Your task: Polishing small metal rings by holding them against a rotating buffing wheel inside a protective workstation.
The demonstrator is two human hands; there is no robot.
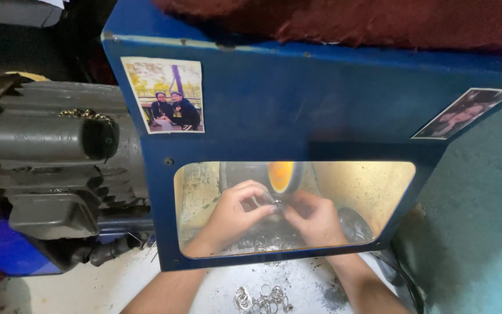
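A: Why are both of your hands inside the blue hood [274,99]?

B: To keep the small metal ring [278,204] against the orange polishing wheel [280,176], behind the window.

A: And your fingers?

B: Your left hand [235,210] and right hand [316,218] pinch the ring just below the wheel, wrists low. Loose rings [261,299] lie nearer you.

Behind the blue hood's window [297,206], the left hand [235,214] and right hand [316,218] pinch a small metal ring [278,204] together just below the orange wheel [282,176]; loose rings [262,299] lie nearer the wrists.
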